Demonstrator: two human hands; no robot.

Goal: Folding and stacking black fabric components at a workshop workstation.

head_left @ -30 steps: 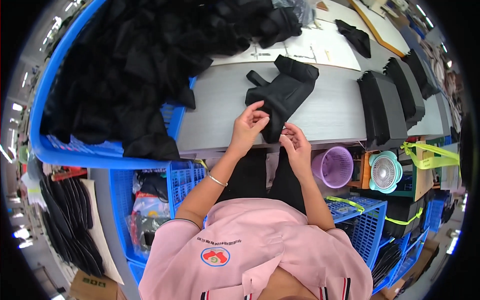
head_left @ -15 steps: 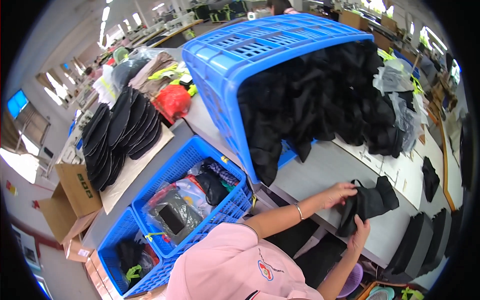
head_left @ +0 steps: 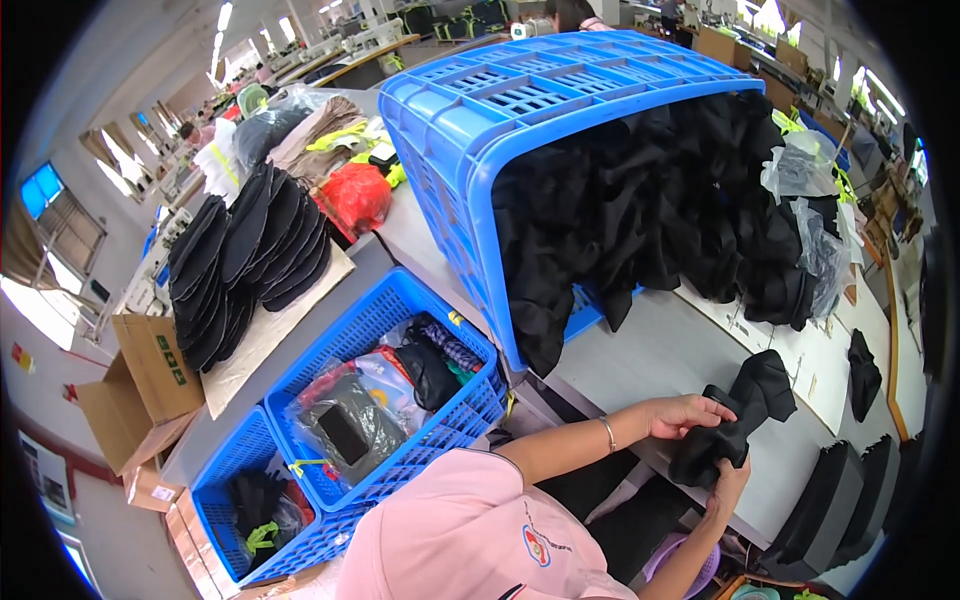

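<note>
A soft black fabric piece (head_left: 722,437) is bunched up between my two hands, just above the grey tabletop. My left hand (head_left: 688,415), with a bracelet on its wrist, pinches the upper edge of the fabric. From below, my right hand (head_left: 731,480) grips the same piece, its fingertips partly hidden under the cloth. The far end of the fabric spreads out to the right, away from my fingers. Beyond my hands, a blue plastic crate (head_left: 440,160) lies on its side, with a heap of black fabric pieces (head_left: 640,200) spilling out of its mouth.
Two blue baskets (head_left: 388,480) with bagged items stand at my left. Stacked black panels (head_left: 250,260) lie near a red bag (head_left: 357,198). One black piece (head_left: 862,375) rests on the right, above black padded blocks (head_left: 820,500). A cardboard box (head_left: 150,375) sits far left.
My left hand has moved down and slightly right, onto the fabric. The black piece is now more bunched and folded between both hands. The view has shifted slightly.
</note>
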